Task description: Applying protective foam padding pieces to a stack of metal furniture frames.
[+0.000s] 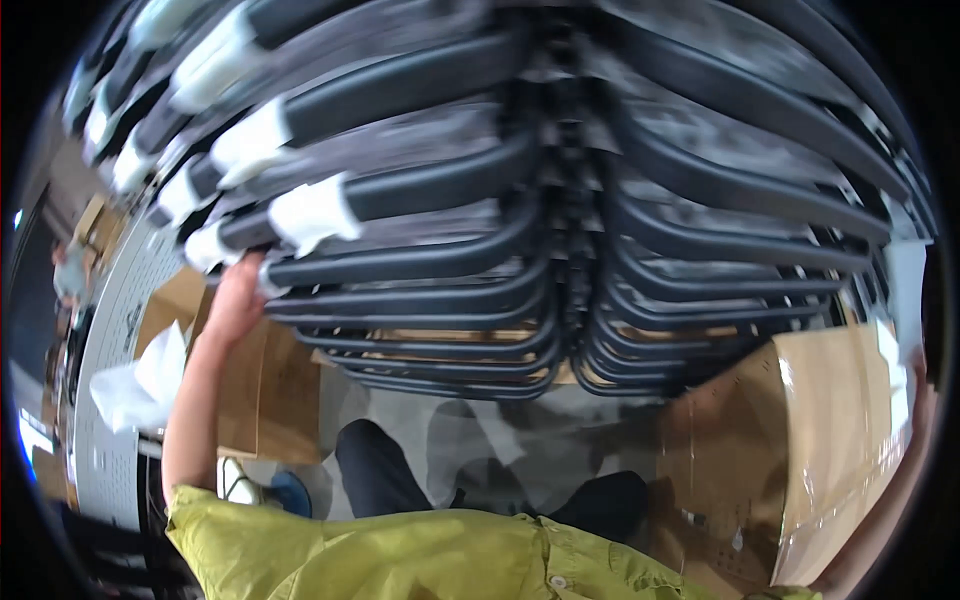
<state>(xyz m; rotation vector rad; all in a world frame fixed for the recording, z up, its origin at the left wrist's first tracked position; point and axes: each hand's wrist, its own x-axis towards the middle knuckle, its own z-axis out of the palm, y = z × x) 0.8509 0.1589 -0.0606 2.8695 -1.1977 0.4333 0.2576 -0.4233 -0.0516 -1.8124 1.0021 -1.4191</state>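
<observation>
A tall stack of black curved tube frames [560, 250] fills the upper part of the view, and several of their left ends are wrapped in white paper [310, 212]. My left hand [238, 298] reaches up to the left end of one lower frame, with its fingers closed around that end. My right forearm [893, 505] runs up the right rim behind a cardboard box [835, 440]. The right hand itself is blurred at the rim, and I cannot make out its grip.
A second cardboard box [275, 390] stands at the left under the stack. Crumpled white paper [140, 385] lies beside a grey perforated table [120, 320]. Another person [70, 270] is at the far left. Below are my dark trousers, a shoe [240, 485] and grey floor.
</observation>
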